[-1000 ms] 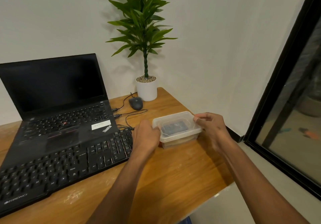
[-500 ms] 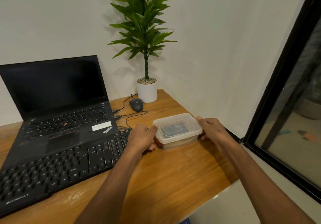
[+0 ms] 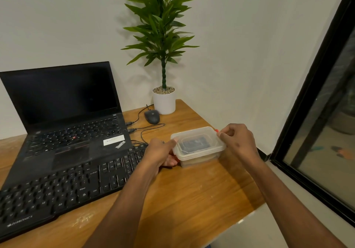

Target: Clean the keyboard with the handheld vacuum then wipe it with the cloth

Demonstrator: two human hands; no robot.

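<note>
A black external keyboard (image 3: pixel 63 188) lies across the front left of the wooden desk (image 3: pixel 188 195). To its right stands a clear plastic lidded container (image 3: pixel 197 146) with something dark inside; what it is cannot be made out. My left hand (image 3: pixel 160 154) grips the container's left side, thumb on the lid's corner. My right hand (image 3: pixel 238 140) pinches the lid's right rim, where a small red tab shows. No vacuum or cloth is visible.
An open black laptop (image 3: pixel 65 120) sits behind the keyboard. A black mouse (image 3: pixel 152 117) with cables and a potted plant (image 3: pixel 164 101) stand at the back right corner. The desk ends close to the right, beside a dark-framed glass door (image 3: pixel 317 113).
My left hand slid from the container's top edge down to its left side. My right hand's fingers curled onto the lid's right rim. The view shifted slightly.
</note>
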